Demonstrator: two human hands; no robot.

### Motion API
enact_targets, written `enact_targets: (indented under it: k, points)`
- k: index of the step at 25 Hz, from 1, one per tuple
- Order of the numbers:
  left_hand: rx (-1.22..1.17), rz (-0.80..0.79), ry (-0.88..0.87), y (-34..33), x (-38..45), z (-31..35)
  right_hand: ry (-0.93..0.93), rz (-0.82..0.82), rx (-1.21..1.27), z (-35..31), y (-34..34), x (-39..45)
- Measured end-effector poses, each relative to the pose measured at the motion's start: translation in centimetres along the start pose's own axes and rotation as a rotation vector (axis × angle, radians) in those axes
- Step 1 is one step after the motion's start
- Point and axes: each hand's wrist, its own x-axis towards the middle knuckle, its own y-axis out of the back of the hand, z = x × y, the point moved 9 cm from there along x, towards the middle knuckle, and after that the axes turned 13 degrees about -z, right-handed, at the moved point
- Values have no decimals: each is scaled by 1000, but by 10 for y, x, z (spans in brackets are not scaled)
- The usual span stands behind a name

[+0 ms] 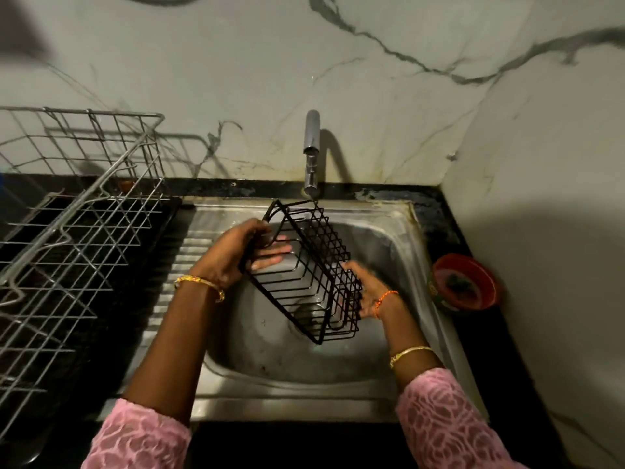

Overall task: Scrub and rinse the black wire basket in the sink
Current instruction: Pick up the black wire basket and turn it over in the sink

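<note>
Black wire basket [306, 269], unlabelled, held by left hand [233, 253] over sink [270, 363].

Left grip [233, 252] curls round a rim; right grip [367, 287] lies flat, fingers extended.

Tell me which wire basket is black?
The black wire basket, held over the sink by the left hand. The bigger wire rack on the counter is silver.

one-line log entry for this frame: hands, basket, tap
left hand: grips black wire basket rim | right hand: on basket side, blurred | basket: tilted over sink | tap: flow unclear
</note>
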Motion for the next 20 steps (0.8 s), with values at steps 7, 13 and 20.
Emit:
enact_targets:
  k: [7,13,20]
  points:
    - [269,160,198,22,6,-29,59,66,-146,-18,21,-3]
    - [28,-37,255,-12,-10,-54,230,151,-200,-36,31,-7]
    - [-63,-155,116,-50,-7,-43,219,65,-151,-23,32,0]
